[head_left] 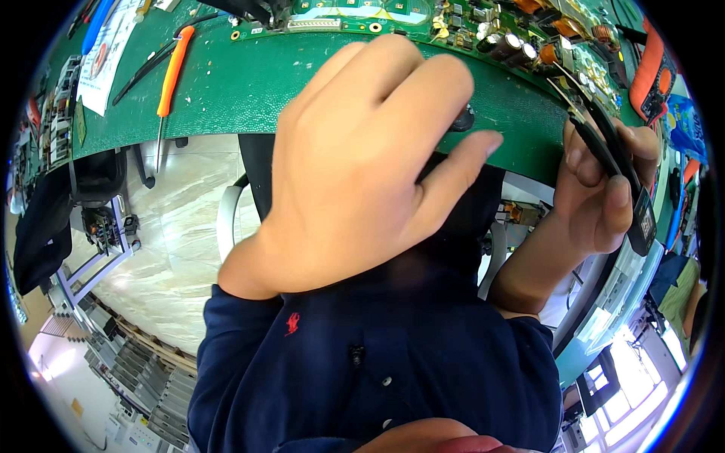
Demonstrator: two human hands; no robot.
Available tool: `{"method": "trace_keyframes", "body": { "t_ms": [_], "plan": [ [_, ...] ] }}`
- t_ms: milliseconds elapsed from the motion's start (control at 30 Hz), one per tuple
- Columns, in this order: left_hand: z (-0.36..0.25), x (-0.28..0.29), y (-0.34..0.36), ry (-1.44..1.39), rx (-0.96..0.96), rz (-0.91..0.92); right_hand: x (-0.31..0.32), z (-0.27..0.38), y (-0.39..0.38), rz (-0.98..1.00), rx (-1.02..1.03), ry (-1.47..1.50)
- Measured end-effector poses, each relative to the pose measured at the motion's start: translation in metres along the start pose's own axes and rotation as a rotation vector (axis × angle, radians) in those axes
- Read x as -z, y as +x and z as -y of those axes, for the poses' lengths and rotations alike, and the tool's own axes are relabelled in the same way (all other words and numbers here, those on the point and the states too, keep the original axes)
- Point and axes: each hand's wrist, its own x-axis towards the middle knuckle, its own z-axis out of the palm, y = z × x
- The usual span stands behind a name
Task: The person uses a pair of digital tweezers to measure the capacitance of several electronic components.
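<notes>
From my head camera I count two hands of mine, one pair of black tweezers point(613, 143), one orange screwdriver point(175, 72) on the green mat point(226, 83), and three dark cylinders point(507, 47) side by side on the circuit board point(468, 34) along the mat's far side. My left hand point(355, 158) is raised in front of the mat, back up, fingers curled, thumb stretched rightward; I cannot tell whether it grips anything. My right hand point(596, 189) is half turned up, fingers and thumb pinched around the tweezers, whose parted tips point up-left, toward the board.
</notes>
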Motion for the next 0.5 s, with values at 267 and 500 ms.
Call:
{"method": "trace_keyframes", "body": {
  "t_ms": [267, 500],
  "plan": [
    [-0.011, 0.01, 0.028, 0.223, 0.001, 0.318, 0.0, 0.001, -0.003, -0.077, 0.029, 0.047],
    [-0.017, 0.02, 0.039, 0.196, 0.127, 0.468, -0.005, 0.002, -0.001, -0.124, 0.054, 0.028]
  ]
}}
